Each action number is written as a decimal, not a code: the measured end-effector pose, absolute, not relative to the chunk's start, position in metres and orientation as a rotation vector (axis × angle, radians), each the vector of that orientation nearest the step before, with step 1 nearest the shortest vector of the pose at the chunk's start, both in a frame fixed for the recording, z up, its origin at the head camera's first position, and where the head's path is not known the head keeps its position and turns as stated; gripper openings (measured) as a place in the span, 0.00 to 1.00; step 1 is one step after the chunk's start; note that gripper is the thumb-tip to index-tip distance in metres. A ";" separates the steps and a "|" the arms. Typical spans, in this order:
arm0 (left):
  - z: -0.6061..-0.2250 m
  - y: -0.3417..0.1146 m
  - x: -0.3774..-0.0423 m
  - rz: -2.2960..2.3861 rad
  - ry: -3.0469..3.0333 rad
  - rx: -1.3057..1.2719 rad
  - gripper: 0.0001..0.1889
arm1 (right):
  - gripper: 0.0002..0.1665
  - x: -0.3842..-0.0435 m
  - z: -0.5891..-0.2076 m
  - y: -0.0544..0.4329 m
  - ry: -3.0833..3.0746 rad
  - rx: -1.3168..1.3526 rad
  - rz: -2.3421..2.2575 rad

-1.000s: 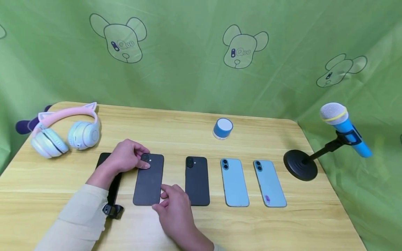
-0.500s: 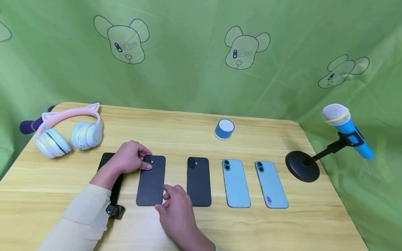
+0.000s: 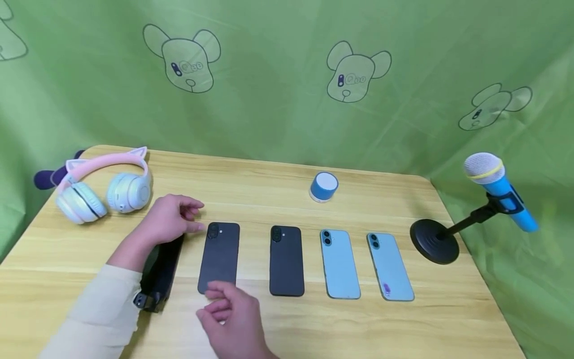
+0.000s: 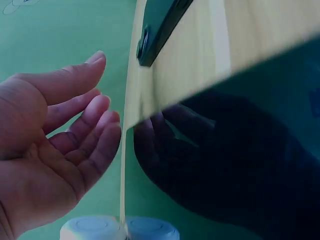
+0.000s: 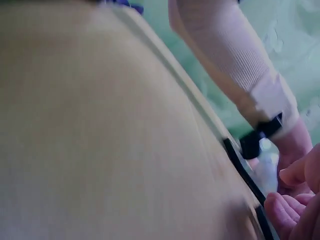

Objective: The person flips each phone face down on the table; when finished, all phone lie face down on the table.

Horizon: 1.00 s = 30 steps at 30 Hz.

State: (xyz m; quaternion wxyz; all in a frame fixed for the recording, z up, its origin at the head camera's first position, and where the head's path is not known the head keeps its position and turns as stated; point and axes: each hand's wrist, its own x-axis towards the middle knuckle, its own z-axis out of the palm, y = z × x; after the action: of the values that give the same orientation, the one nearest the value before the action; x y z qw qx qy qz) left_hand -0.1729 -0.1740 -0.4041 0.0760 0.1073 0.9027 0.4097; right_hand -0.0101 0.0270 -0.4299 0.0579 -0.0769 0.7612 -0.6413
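Two dark phones lie camera side up on the table, one at the left (image 3: pixel 219 259) and one to its right (image 3: pixel 287 264). My left hand (image 3: pixel 168 219) hovers left of the first phone, fingers loosely bent and holding nothing. Beneath that wrist lies a glossy black slab (image 3: pixel 168 264), partly hidden by the forearm; in the left wrist view its shiny surface (image 4: pixel 240 160) mirrors the hand. My right hand (image 3: pixel 237 319) is just below the first phone, overlapping its bottom edge, with relaxed fingers and nothing in them. Two light blue phones, one nearer (image 3: pixel 342 269) and one farther right (image 3: pixel 392 271), complete the row.
Pink and white cat-ear headphones (image 3: pixel 127 192) sit at the back left. A small blue round speaker (image 3: pixel 324 187) stands behind the row. At the right edge, a blue microphone (image 3: pixel 502 192) leans on a stand with a black base (image 3: pixel 432 244). A green curtain (image 3: pixel 269 99) hangs behind the table.
Both hands have let go of the first dark phone. The left hand has shifted left off its top corner, and the right has drawn back down from its side. The head view has shifted slightly.
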 end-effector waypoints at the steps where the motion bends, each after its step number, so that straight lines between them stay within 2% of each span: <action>1: -0.403 -0.176 -0.172 1.221 2.713 0.322 0.25 | 0.21 -0.008 -0.430 0.023 2.260 -0.202 -1.957; 6: -0.402 -0.189 -0.170 1.187 2.722 0.294 0.25 | 0.21 -0.002 -0.433 0.007 2.159 -0.154 -1.937; 12: -0.404 -0.204 -0.167 1.121 2.743 0.278 0.24 | 0.26 -0.001 -0.439 -0.012 2.182 -0.202 -1.904; 18: -0.405 -0.220 -0.162 1.057 2.765 0.243 0.22 | 0.30 -0.001 -0.446 -0.026 2.333 -0.332 -1.826; 30: -0.413 -0.236 -0.150 1.049 2.860 0.256 0.19 | 0.31 -0.012 -0.450 -0.035 2.593 -0.593 -1.593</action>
State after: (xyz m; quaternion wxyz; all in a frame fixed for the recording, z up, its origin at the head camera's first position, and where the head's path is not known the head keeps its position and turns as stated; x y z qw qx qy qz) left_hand -0.1495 -0.2358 -0.4127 0.0426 0.0836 0.9347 0.3428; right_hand -0.0120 -0.0349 -0.4503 0.0205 -0.1912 0.8362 -0.5136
